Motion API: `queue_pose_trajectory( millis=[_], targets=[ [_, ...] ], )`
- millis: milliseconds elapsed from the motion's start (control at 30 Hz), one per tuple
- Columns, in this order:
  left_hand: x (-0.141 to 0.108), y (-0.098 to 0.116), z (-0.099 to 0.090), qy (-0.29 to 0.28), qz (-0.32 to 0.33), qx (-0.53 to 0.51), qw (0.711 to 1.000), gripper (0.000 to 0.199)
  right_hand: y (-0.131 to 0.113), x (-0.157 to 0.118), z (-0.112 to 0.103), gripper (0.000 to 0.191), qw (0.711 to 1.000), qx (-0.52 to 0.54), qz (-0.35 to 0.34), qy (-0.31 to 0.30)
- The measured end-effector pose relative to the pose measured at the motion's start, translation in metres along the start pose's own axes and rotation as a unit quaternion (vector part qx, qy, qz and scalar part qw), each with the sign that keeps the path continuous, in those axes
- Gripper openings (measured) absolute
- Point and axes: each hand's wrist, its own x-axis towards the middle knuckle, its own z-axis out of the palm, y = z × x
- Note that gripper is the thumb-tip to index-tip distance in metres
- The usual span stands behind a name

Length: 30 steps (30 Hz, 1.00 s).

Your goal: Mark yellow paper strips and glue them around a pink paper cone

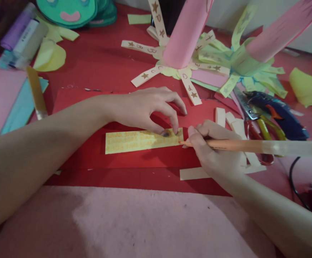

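A yellow paper strip (142,141) with rows of orange marks lies on red sheet (83,154). My left hand (150,105) arches over it from above, its fingers apart. Thumb and index fingertips press on the strip near its right end. In my right hand (217,154) is an orange pen (239,146), gripped close to its tip. That tip touches the strip's right end, and the barrel reaches out past the right edge of the view. Pale paper strips (196,173) lie under and beside my right hand.
Behind stand two pink paper tubes (185,36) with lettered paper strips fanned around their bases. Scissors (255,130) and a dark blue tool (279,114) lie at right. Markers (24,39) and green paper faces (67,10) sit at back left. Pink surface (150,222) lies in front.
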Motion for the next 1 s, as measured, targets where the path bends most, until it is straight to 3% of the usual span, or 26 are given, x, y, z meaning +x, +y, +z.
queue_pose_trajectory(
  millis=[333,500,700,800,867,1000],
  targets=[
    [0.000,0.000,0.000,-0.001,-0.005,-0.020,1.000,0.015,-0.002,-0.001,0.000,0.034,1.000,-0.013,0.007,0.008],
    [-0.001,-0.001,0.001,0.003,-0.002,-0.027,1.000,0.015,-0.010,0.000,-0.004,0.033,0.998,-0.058,-0.024,-0.031],
    [-0.001,-0.001,0.000,0.006,0.007,-0.020,1.000,0.014,-0.007,0.001,-0.004,0.033,0.999,-0.015,-0.006,-0.036],
    [-0.001,-0.001,0.000,0.007,0.011,-0.015,1.000,0.014,0.005,0.003,-0.001,0.034,0.995,0.094,0.034,0.006],
    [-0.001,-0.001,0.000,0.011,0.015,-0.018,1.000,0.013,0.012,0.005,0.001,0.033,0.973,0.205,0.066,0.084],
    [-0.001,-0.001,0.001,0.016,0.018,-0.017,1.000,0.011,0.017,0.008,0.005,0.030,0.957,0.249,0.080,0.122]
  ],
)
